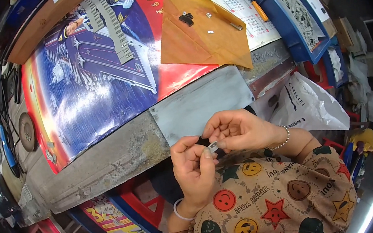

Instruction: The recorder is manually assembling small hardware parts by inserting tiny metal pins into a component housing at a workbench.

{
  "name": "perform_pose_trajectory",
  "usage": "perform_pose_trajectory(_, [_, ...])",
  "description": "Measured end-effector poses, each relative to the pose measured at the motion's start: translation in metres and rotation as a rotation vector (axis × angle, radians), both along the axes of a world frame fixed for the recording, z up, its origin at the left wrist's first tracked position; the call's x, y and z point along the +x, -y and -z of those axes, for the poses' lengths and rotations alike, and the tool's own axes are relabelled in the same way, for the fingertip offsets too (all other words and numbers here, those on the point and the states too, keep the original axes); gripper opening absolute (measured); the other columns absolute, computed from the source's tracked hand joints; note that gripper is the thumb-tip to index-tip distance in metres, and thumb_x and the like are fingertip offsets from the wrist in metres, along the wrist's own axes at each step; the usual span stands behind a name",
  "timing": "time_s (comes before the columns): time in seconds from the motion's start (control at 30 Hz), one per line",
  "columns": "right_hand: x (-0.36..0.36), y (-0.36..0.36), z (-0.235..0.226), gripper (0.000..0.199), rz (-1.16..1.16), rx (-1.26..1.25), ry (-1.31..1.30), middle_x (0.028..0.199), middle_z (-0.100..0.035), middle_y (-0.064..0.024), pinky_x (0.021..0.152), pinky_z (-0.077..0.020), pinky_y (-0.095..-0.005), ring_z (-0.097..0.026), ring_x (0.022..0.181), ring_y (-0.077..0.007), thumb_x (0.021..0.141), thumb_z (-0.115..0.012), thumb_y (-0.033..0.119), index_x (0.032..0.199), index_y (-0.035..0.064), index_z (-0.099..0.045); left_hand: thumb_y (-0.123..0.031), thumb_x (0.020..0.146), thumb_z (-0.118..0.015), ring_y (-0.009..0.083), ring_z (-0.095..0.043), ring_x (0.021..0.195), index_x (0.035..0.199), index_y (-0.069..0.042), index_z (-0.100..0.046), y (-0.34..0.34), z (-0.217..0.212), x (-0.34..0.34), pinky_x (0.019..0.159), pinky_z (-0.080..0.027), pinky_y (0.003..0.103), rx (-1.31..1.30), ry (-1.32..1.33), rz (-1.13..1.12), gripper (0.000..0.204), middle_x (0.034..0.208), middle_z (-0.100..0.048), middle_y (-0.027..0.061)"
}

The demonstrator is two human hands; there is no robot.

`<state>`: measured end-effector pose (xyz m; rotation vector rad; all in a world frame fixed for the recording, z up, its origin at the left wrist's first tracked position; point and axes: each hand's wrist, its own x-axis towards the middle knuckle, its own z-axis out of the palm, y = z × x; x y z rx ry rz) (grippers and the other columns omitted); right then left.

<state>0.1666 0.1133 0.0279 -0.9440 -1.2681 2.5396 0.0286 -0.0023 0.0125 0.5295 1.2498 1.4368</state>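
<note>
Small silver metal part (213, 146) — pinched between your left hand (193, 171) and right hand (238, 129), fingertips closed on it | beyond your hands: grey worktable (122, 156), bright poster (94, 76), orange paper (200, 36) with loose bits | part's shape too small to tell — mostly finger-covered.

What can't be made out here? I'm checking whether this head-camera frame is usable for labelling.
- Small metal part: pinched between left hand and right hand; the fingers cover most of it, so its shape is unclear.
- Black piece behind it: mostly hidden by the hands.
- Tiny parts on the orange paper: too small to identify.
- Blue trays: cut off by the rim.
</note>
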Motion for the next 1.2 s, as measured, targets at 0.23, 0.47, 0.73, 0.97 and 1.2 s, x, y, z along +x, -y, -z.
perform_pose_trajectory(0.23, [-0.002,0.004,0.006,0.022,0.057,0.004,-0.03,0.094,-0.053,-0.0005,0.072,-0.0429,-0.0178,-0.05,0.082,-0.0039,0.083,-0.054,-0.006,0.104,0.0002,-0.054,0.004,0.086,-0.057,0.009,-0.059,0.063,0.117,0.004,-0.043,0.004,0.014,0.008,0.059,-0.046,0.021,0.116,-0.395,-0.047,0.034,0.071,-0.062,0.0075])
perform_pose_trajectory(0.47, [-0.003,0.005,0.009,0.019,0.095,-0.068,-0.024,0.089,-0.051,0.0,0.069,-0.0453,-0.0192,-0.049,0.078,-0.0044,0.082,-0.056,-0.003,0.1,0.0011,-0.053,0.005,0.088,-0.052,0.0073,-0.056,0.07,0.119,0.003,-0.038,0.005,0.013,0.006,0.064,-0.049,0.02,0.154,-0.518,0.035,0.034,0.081,-0.059,0.0061])
perform_pose_trajectory(0.73, [-0.005,0.006,0.008,0.019,0.098,-0.051,-0.02,0.089,-0.051,-0.0012,0.067,-0.0484,-0.0207,-0.049,0.075,-0.005,0.083,-0.056,-0.002,0.101,0.0001,-0.052,0.004,0.09,-0.051,0.0075,-0.057,0.069,0.119,0.002,-0.038,0.004,0.011,0.003,0.063,-0.05,0.02,0.061,-0.379,0.046,0.032,0.081,-0.059,0.0062])
perform_pose_trajectory(0.97, [0.0,0.01,0.008,0.027,0.005,0.219,-0.037,0.091,-0.056,-0.0039,0.067,-0.0475,-0.0207,-0.055,0.08,-0.0064,0.084,-0.062,-0.004,0.11,-0.0033,-0.054,0.003,0.091,-0.049,0.0062,-0.056,0.064,0.12,0.0,-0.038,-0.002,0.001,-0.009,0.06,-0.048,0.018,-0.078,0.122,0.015,0.031,0.079,-0.059,0.0038])
perform_pose_trajectory(1.2, [0.005,0.004,0.005,0.02,-0.078,0.65,0.027,0.093,-0.059,-0.0079,0.068,-0.049,-0.0238,-0.059,0.076,-0.0108,0.084,-0.065,0.0,0.103,-0.0035,-0.058,0.001,0.092,-0.051,0.0055,-0.056,0.066,0.12,0.0,-0.041,-0.001,-0.003,-0.01,0.059,-0.046,0.016,-0.08,0.117,0.016,0.029,0.08,-0.06,0.0037])
